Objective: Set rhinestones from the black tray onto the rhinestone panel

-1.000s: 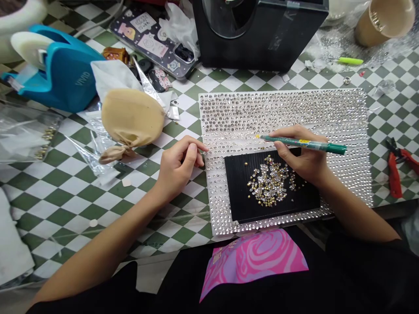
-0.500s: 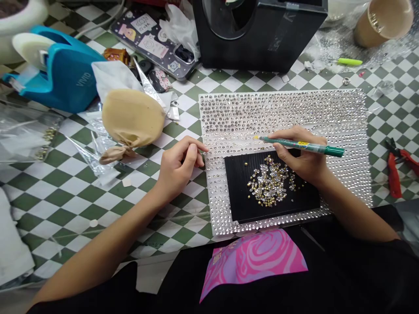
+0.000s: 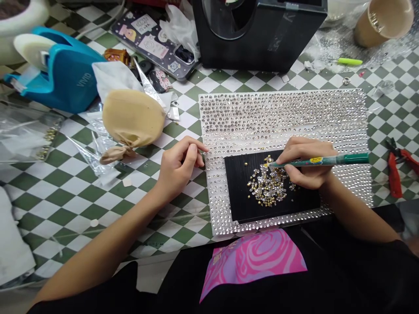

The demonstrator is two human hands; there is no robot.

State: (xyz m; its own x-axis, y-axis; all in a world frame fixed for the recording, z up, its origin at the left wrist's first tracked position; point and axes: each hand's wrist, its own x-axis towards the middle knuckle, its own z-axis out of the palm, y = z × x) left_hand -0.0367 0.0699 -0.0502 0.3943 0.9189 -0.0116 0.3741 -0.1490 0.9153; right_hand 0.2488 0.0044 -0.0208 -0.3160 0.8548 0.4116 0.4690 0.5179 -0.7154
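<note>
The green pen (image 3: 321, 161) is at right of center in the frame, held nearly level in the right hand (image 3: 312, 150), thumb and fingers pinching the barrel near its yellowish tip. The tip is at the upper edge of a loose pile of stones (image 3: 268, 185); contact cannot be confirmed. The pile lies on a black board (image 3: 240, 205), which rests on the lower part of a white sheet (image 3: 284, 111) studded with rows of stones.

The left hand (image 3: 181, 163) is half-curled with no object visible in it, index fingertip at the sheet's left edge.

Caution: the pile appears unfastened. A heavy stroke of the tip, or a knock from the right hand's lower fingers, could scatter stones across the board or over its edge. The board may slide on the uneven studs if pushed sideways. A left-hand tug could shift the sheet and everything on it.

On the desk (image 3: 170, 226), red-handled pliers (image 3: 395, 176) lie at far right; a beige pouch (image 3: 134, 117) sits at upper left.
</note>
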